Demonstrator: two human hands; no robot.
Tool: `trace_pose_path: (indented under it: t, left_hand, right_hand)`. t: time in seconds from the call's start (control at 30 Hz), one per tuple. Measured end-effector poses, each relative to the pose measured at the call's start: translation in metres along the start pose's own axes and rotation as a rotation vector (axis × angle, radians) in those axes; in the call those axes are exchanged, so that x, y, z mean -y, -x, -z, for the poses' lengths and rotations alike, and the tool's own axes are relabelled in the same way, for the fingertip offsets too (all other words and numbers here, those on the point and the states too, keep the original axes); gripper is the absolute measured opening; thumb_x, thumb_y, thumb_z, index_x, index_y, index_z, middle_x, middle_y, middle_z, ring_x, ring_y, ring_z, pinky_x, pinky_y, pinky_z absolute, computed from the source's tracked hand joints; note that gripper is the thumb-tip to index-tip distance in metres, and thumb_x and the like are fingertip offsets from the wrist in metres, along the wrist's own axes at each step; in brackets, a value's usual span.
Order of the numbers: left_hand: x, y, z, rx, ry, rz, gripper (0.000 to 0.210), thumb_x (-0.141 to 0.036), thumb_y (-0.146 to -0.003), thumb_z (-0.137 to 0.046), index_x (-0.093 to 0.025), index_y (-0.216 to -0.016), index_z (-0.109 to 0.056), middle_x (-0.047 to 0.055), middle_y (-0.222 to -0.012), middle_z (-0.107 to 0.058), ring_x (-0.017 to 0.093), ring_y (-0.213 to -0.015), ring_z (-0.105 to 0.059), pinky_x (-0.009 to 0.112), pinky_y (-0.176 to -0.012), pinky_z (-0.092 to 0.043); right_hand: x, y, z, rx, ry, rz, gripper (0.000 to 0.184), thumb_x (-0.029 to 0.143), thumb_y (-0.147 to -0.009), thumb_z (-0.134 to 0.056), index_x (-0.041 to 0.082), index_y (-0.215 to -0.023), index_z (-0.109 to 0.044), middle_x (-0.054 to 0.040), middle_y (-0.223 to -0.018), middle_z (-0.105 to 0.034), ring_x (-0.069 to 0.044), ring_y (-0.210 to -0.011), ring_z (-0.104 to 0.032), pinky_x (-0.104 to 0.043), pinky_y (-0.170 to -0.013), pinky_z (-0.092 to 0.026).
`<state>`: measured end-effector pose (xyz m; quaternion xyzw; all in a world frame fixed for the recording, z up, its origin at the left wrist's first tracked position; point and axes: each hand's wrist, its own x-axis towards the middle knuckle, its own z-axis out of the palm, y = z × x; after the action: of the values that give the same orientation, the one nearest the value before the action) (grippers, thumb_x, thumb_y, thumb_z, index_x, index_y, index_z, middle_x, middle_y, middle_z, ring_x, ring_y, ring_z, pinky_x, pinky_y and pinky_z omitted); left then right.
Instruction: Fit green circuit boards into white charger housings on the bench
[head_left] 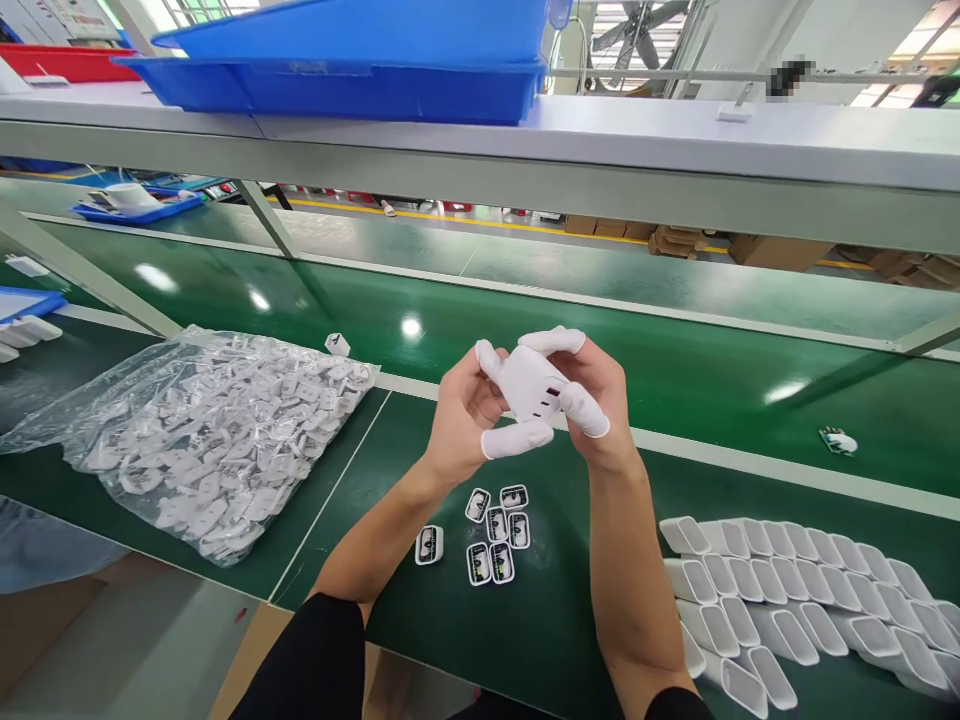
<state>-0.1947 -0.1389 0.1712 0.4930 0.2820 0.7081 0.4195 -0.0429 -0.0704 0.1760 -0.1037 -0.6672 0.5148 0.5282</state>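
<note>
Both hands hold a white plastic housing (527, 382) with small dark slots, raised above the green work surface. My left hand (463, 410) grips its left side between thumb and fingers. On the other side, my right hand (604, 385) is closed round it, its thumb near the slots. White finger cots cover several fingertips. Below the hands lie several small white-rimmed parts with dark insides, among them one part (501, 562) in a loose cluster and another part (429, 545) to the left.
A clear plastic bag (225, 430) full of small white parts lies at left. Rows of hollow white housings (795, 625) are at right. Beyond the bench edge, a green conveyor belt (705, 395) carries a small circuit board (838, 440). Blue trays (345, 90) sit on the overhead shelf (660, 140).
</note>
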Motion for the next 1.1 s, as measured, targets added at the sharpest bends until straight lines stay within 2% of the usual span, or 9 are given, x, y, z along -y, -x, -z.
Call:
trace_pose_path:
  t: [0.1,0.23,0.4,0.5,0.57,0.7,0.87,1.0,1.1]
  left_hand:
    - [0.007,0.006,-0.008,-0.037,-0.009,0.009,0.07,-0.045,-0.056,-0.116,-0.022,-0.092,-0.06,-0.004,-0.089,-0.061,0.009,-0.073,-0.059,0.02,-0.066,-0.059]
    - [0.011,0.01,-0.011,-0.117,-0.012,0.017,0.064,-0.04,-0.063,-0.114,-0.024,-0.104,-0.068,-0.001,-0.1,-0.068,0.012,-0.081,-0.07,0.024,-0.075,-0.066]
    - [0.014,0.008,-0.011,-0.157,0.001,0.049,0.08,-0.039,-0.058,-0.116,-0.028,-0.125,-0.072,0.003,-0.114,-0.075,0.019,-0.094,-0.078,0.032,-0.084,-0.072]
    - [0.016,0.006,-0.014,-0.175,0.02,0.039,0.061,-0.042,-0.064,-0.114,-0.024,-0.11,-0.076,0.002,-0.106,-0.076,0.019,-0.092,-0.078,0.036,-0.089,-0.072]
    - [0.018,0.003,-0.015,-0.19,0.031,0.056,0.053,-0.042,-0.067,-0.113,-0.022,-0.1,-0.077,0.003,-0.102,-0.077,0.019,-0.091,-0.078,0.04,-0.094,-0.073]
    - [0.025,-0.004,-0.013,-0.242,0.038,0.105,0.053,-0.039,-0.064,-0.114,-0.02,-0.1,-0.08,0.006,-0.108,-0.081,0.023,-0.098,-0.081,0.044,-0.104,-0.071]
    - [0.042,-0.013,-0.005,-0.267,0.117,0.172,0.049,-0.038,-0.066,-0.112,-0.019,-0.101,-0.085,0.006,-0.11,-0.083,0.021,-0.1,-0.081,0.041,-0.107,-0.068]
    - [0.054,-0.015,-0.003,-0.291,0.27,0.297,0.048,-0.042,-0.064,-0.112,-0.019,-0.097,-0.085,0.007,-0.108,-0.085,0.02,-0.099,-0.08,0.037,-0.103,-0.066]
    - [0.057,-0.015,-0.004,-0.329,0.332,0.395,0.047,-0.041,-0.067,-0.11,-0.016,-0.099,-0.085,0.008,-0.105,-0.086,0.019,-0.094,-0.08,0.037,-0.101,-0.065]
  right_hand:
    - [-0.002,-0.001,-0.002,-0.045,-0.024,-0.055,0.065,0.087,-0.088,-0.079,0.029,-0.118,-0.081,-0.0056,-0.106,-0.077,-0.028,-0.097,-0.073,-0.045,-0.088,-0.067]
    - [-0.003,-0.002,-0.003,-0.11,-0.018,-0.073,0.064,0.086,-0.085,-0.084,0.031,-0.117,-0.081,-0.005,-0.105,-0.076,-0.028,-0.098,-0.072,-0.042,-0.081,-0.066]
    - [-0.005,-0.004,0.0,-0.128,-0.032,-0.052,0.056,0.078,-0.087,-0.087,0.03,-0.114,-0.083,-0.0043,-0.106,-0.078,-0.025,-0.097,-0.07,-0.038,-0.077,-0.065]
    - [-0.009,-0.007,0.001,-0.133,-0.053,-0.087,0.046,0.069,-0.091,-0.089,0.028,-0.111,-0.083,-0.0029,-0.103,-0.079,-0.022,-0.094,-0.07,-0.033,-0.073,-0.061]
    - [-0.011,-0.009,0.001,-0.139,-0.054,-0.122,0.043,0.067,-0.093,-0.088,0.027,-0.107,-0.083,-0.0019,-0.1,-0.079,-0.021,-0.093,-0.07,-0.033,-0.076,-0.061]
    - [-0.016,-0.014,0.004,-0.121,-0.052,-0.213,0.047,0.072,-0.092,-0.086,0.026,-0.1,-0.085,-0.0027,-0.101,-0.083,-0.021,-0.09,-0.073,-0.034,-0.075,-0.06]
    - [-0.028,-0.018,0.007,-0.146,-0.009,-0.294,0.053,0.078,-0.089,-0.083,0.026,-0.097,-0.086,-0.0044,-0.1,-0.084,-0.024,-0.094,-0.073,-0.037,-0.078,-0.06]
    - [-0.039,-0.022,0.007,-0.261,0.017,-0.371,0.059,0.08,-0.081,-0.088,0.024,-0.069,-0.074,-0.0022,-0.078,-0.071,-0.02,-0.08,-0.063,-0.035,-0.073,-0.053]
    - [-0.045,-0.023,0.005,-0.298,0.022,-0.459,0.063,0.081,-0.08,-0.086,0.024,-0.063,-0.067,-0.0016,-0.072,-0.064,-0.018,-0.074,-0.056,-0.034,-0.069,-0.048]
